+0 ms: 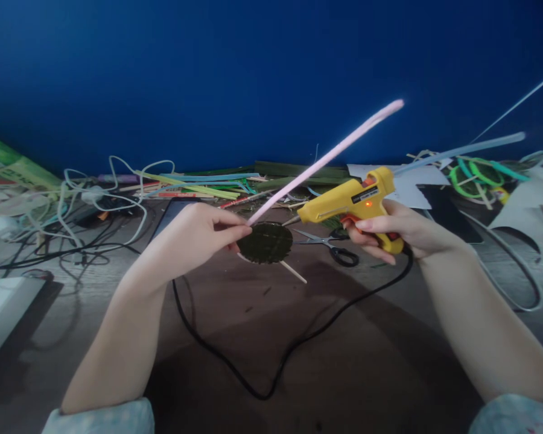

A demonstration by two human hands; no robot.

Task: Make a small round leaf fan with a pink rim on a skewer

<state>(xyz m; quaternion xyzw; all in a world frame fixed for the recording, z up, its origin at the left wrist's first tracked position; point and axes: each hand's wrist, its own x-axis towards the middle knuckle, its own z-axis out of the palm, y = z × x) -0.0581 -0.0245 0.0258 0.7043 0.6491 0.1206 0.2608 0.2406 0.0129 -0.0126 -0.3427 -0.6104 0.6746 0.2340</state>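
My left hand [199, 232] is closed in a pinch on a dark round woven disc [266, 243] and a long pale pink stick [326, 158] that slants up to the right. A thin wooden stick pokes out under the disc. My right hand [389, 232] grips a yellow hot glue gun [350, 202], its orange light on and its nozzle pointing left at the disc's right edge. The gun's black cord [294, 346] loops down across the brown table [235, 313].
Black-handled scissors [332, 247] lie just behind the disc. Coloured paper strips and straws [199, 184] pile along the blue wall. White cables [104, 199] and a power strip [4, 307] sit at left. White paper, green rings [475, 175] and a grey loop lie at right.
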